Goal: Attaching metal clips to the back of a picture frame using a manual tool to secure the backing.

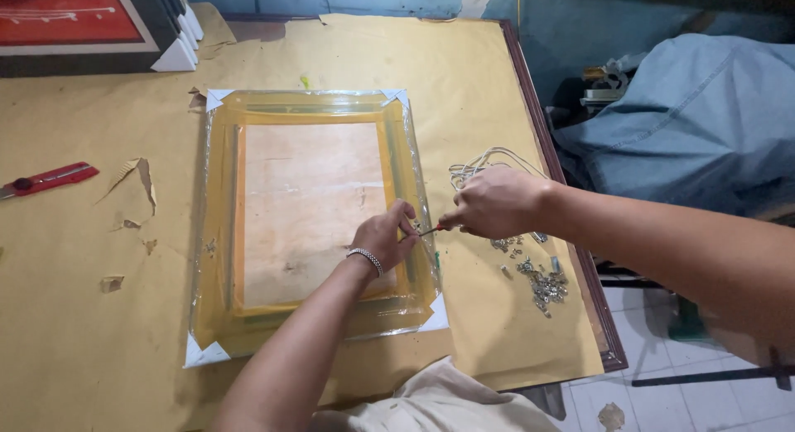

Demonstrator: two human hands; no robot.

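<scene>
A picture frame wrapped in yellowish clear film lies face down on the table, its plywood backing showing and white corner protectors on its corners. My left hand, with a metal bracelet at the wrist, rests on the frame's right rail and pinches something small there. My right hand grips a thin screwdriver whose tip meets the spot by my left fingers.
Small metal fittings and screws lie scattered right of the frame, with a coil of white cord. A red utility knife lies at far left. Framed pictures are stacked at the back left. Brown paper covers the table; its edge runs along the right.
</scene>
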